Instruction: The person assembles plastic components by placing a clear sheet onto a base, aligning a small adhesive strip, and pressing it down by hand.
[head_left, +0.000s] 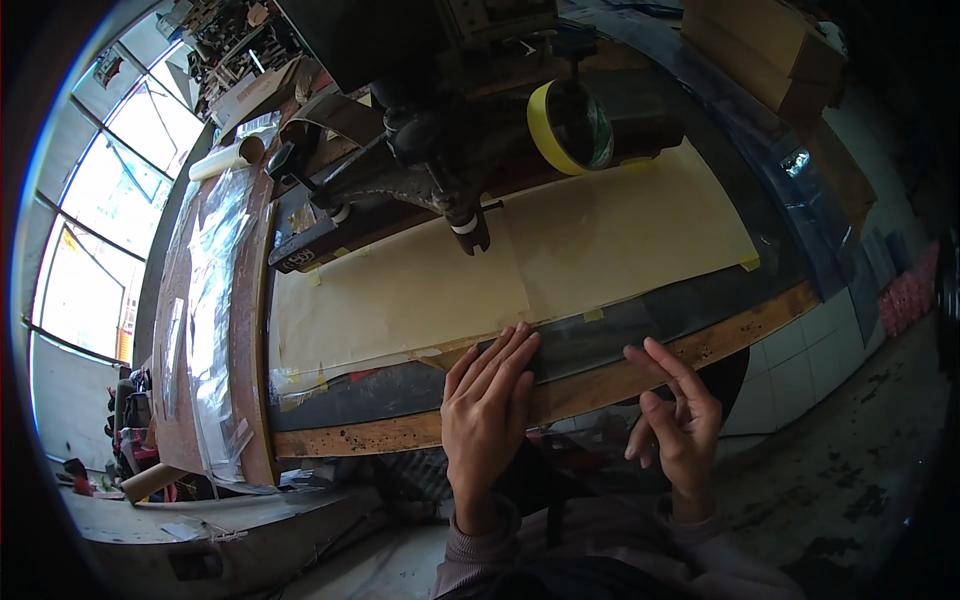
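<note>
A long sheet of cream paper [410, 290] lies across a dark mat [660, 312] on a wood-edged table, with a vertical seam or fold near its middle. My left hand [490, 400] rests flat, fingers stretched out together, their tips on the near edge of the paper. To the right, my right hand [682, 420] is raised over the table's front edge, its index and middle fingers extended and the thumb apart. I can make out nothing in it. Small bits of yellow tape [748, 264] sit along the paper's edges.
A dark machine head [425, 150] with a metal foot overhangs the paper. From a knob on it hangs a yellow tape roll [545, 130]. Clear plastic film [215, 300] and a cardboard tube [228, 158] lie at left; a cardboard box [765, 55] stands far right.
</note>
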